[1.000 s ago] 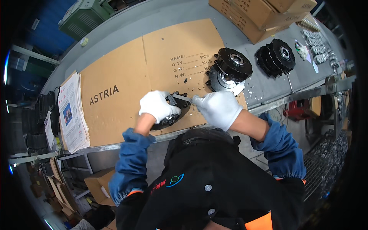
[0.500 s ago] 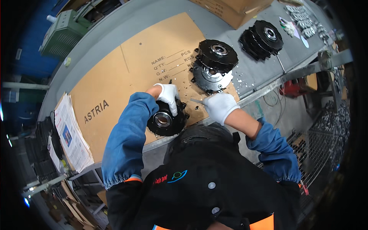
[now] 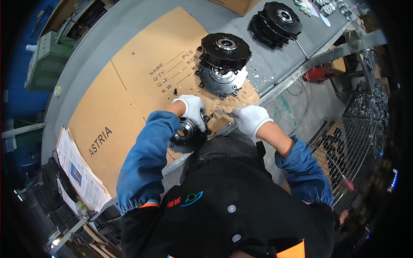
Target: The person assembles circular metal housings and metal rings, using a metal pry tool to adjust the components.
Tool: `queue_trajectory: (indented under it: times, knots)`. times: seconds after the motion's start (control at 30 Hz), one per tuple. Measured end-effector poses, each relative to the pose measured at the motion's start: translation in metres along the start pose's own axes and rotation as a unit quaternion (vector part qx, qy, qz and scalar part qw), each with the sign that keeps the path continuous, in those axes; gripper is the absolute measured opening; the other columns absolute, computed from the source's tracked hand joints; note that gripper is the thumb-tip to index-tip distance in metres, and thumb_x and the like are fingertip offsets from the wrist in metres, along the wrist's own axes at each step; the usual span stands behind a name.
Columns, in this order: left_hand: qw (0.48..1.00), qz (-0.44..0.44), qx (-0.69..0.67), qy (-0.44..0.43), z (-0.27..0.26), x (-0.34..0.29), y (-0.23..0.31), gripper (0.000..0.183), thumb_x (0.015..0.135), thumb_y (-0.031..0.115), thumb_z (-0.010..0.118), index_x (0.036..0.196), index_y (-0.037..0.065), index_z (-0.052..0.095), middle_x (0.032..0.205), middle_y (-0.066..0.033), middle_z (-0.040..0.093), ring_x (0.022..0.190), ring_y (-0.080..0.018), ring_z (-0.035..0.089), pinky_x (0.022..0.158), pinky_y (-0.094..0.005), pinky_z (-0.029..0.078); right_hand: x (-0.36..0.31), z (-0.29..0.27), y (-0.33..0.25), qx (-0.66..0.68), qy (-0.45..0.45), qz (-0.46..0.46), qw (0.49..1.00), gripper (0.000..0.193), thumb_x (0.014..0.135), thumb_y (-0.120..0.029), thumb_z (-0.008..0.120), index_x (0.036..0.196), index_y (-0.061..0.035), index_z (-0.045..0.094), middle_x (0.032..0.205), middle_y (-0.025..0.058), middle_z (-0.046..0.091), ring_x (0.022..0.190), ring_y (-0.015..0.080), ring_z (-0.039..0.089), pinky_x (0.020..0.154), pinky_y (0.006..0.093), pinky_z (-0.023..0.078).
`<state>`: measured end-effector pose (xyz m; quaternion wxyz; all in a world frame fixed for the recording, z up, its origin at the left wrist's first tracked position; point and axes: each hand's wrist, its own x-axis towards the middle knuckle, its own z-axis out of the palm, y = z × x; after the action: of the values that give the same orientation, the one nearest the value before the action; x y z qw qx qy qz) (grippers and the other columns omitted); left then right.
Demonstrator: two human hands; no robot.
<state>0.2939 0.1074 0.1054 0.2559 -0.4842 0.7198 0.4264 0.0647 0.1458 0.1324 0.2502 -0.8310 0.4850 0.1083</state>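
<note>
My left hand [image 3: 192,109], in a white glove, is closed round the rim of a round black metal housing [image 3: 185,144] at the table's near edge. The housing has a bright ring round its centre hole, and a dark grey face shows at its lower left. To the right, my gloved right hand [image 3: 251,119] grips a scraper-like tool with a thin flat grey blade [image 3: 224,113]. The blade points left toward the housing and stays a small gap away from it. The tool's handle is hidden in my fist.
A black housing [image 3: 226,48] rests on a grey-faced one [image 3: 220,82] beyond my hands. Another black stack [image 3: 278,23] stands farther right, near a metal rod [image 3: 302,49]. Cardboard [image 3: 129,94] with dark scraps covers the grey table [image 3: 107,41]. Papers [image 3: 79,172] lie left; a wire basket [image 3: 344,150] stands right.
The housing under my left hand has turned, and more of its grey face now shows. My right hand still holds the tool beside it. The whole view has shifted.
</note>
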Motion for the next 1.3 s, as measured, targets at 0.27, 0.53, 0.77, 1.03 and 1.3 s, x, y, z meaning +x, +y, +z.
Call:
queue_trajectory:
  times: [0.27, 0.53, 0.77, 1.03, 1.3]
  knots:
    - [0.991, 0.072, 0.101, -0.039, 0.012, 0.025, 0.029, 0.067, 0.047, 0.046, 0.085, 0.101, 0.008, 0.070, 0.092, -0.0133, 0.070, 0.086, -0.0285, 0.068, 0.075, -0.0357, 0.052, -0.033, 0.013, 0.015, -0.006, -0.038, 0.081, 0.996, 0.020, 0.079, -0.017, 0.053, 0.089, -0.0093, 0.069, 0.079, 0.0177, 0.067, 0.079, 0.0361, 0.066, 0.070, 0.0449, 0.052]
    - [0.968, 0.167, 0.178, -0.064, 0.027, 0.044, 0.057, 0.066, 0.045, 0.052, 0.083, 0.091, 0.007, 0.072, 0.084, -0.0157, 0.069, 0.081, -0.0324, 0.066, 0.073, -0.0376, 0.052, -0.074, 0.030, 0.012, 0.076, 0.002, 0.100, 0.992, 0.020, 0.082, -0.023, 0.054, 0.091, -0.0118, 0.068, 0.078, 0.0176, 0.066, 0.076, 0.0372, 0.065, 0.069, 0.0470, 0.052]
    - [0.908, 0.346, 0.057, 0.228, 0.061, 0.040, 0.028, 0.025, 0.077, 0.033, 0.066, 0.088, 0.011, 0.070, 0.114, -0.0109, 0.057, 0.110, -0.0299, 0.052, 0.091, -0.0415, 0.043, -0.081, 0.035, -0.003, 0.077, -0.006, 0.123, 0.989, 0.019, 0.081, -0.020, 0.054, 0.090, -0.0091, 0.066, 0.074, 0.0187, 0.064, 0.074, 0.0387, 0.063, 0.070, 0.0470, 0.051]
    - [0.908, -0.097, 0.035, 0.407, 0.095, 0.036, 0.012, 0.048, 0.085, 0.055, 0.052, 0.092, 0.013, 0.073, 0.102, -0.0112, 0.063, 0.101, -0.0311, 0.059, 0.085, -0.0437, 0.046, -0.064, 0.029, -0.014, 0.072, -0.051, 0.109, 0.990, 0.021, 0.076, -0.014, 0.053, 0.083, -0.0029, 0.070, 0.082, 0.0212, 0.067, 0.079, 0.0381, 0.066, 0.070, 0.0446, 0.053]
    - [0.914, -0.117, 0.025, 0.387, 0.089, 0.039, 0.015, 0.043, 0.082, 0.050, 0.054, 0.092, 0.013, 0.074, 0.107, -0.0119, 0.062, 0.103, -0.0303, 0.058, 0.086, -0.0438, 0.047, -0.037, 0.003, -0.022, 0.006, -0.136, 0.072, 0.988, 0.023, 0.073, -0.009, 0.056, 0.090, -0.0032, 0.071, 0.089, 0.0188, 0.068, 0.086, 0.0350, 0.067, 0.072, 0.0418, 0.054]
